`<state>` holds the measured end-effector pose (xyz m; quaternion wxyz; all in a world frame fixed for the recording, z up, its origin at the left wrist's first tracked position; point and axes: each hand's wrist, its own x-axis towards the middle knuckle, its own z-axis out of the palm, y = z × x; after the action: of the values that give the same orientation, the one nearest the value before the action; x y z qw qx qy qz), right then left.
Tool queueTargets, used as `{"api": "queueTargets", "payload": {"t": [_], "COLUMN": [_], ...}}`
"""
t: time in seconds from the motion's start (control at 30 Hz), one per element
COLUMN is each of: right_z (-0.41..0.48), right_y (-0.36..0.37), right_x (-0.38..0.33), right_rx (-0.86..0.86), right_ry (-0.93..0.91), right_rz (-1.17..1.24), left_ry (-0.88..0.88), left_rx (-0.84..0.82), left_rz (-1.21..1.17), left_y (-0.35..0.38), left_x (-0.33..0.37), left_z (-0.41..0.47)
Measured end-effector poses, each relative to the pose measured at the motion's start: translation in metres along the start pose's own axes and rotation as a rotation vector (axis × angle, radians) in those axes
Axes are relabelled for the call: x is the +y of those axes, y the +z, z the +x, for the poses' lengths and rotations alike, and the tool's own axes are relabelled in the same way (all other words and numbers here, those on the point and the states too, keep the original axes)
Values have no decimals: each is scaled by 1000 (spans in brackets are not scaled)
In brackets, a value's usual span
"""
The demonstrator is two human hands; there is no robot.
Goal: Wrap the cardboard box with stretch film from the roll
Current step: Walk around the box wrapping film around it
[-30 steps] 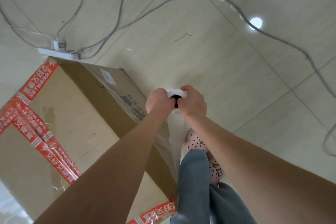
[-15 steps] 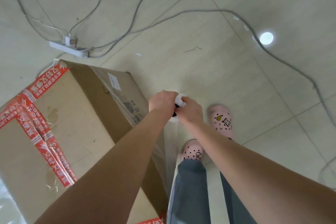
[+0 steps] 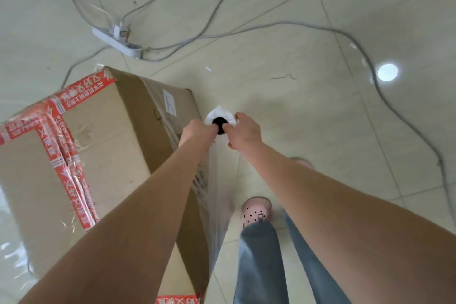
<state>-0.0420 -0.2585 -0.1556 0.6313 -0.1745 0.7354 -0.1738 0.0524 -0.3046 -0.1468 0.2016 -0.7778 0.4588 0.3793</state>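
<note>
Now | left hand (image 3: 195, 132) and right hand (image 3: 245, 134) both grip the roll (image 3: 220, 118), upright just beside the cardboard box (image 3: 98, 155) on the floor (image 3: 320, 131) | stretch film (image 3: 217, 192) covers that side | top bare; seemingly partway, more turns left.

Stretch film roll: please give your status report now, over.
Left hand and right hand grip the roll upright. Film stretched along the box side. Power strip and cables on floor ahead.

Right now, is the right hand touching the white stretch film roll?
Touching. Head view: the right hand grips the white stretch film roll at its top.
</note>
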Motion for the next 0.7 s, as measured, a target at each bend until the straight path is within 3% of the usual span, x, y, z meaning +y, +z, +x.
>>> {"api": "queueTargets", "payload": {"t": [0.1,0.27,0.37,0.6,0.7], "right_z": [4,1,6,21,27], "right_y": [1,4,7,-2,-2], "right_x": [-6,-12,-19,-43,-64], "right_rx": [23,33,44,53,74], "right_ry": [13,54,44,7,-23], "right_rz": [-30,-82,-165,-307,-339], "left_ry": [15,323,418,401,319], "left_rx": [-67,11,9,-14,1], "left_rz": [16,323,440,503,380], "left_y": [-4,-12,-19,-35,-45], "left_x": [1,7,18,48,46], "left_z": [-2,-11,-8,12,29]}}
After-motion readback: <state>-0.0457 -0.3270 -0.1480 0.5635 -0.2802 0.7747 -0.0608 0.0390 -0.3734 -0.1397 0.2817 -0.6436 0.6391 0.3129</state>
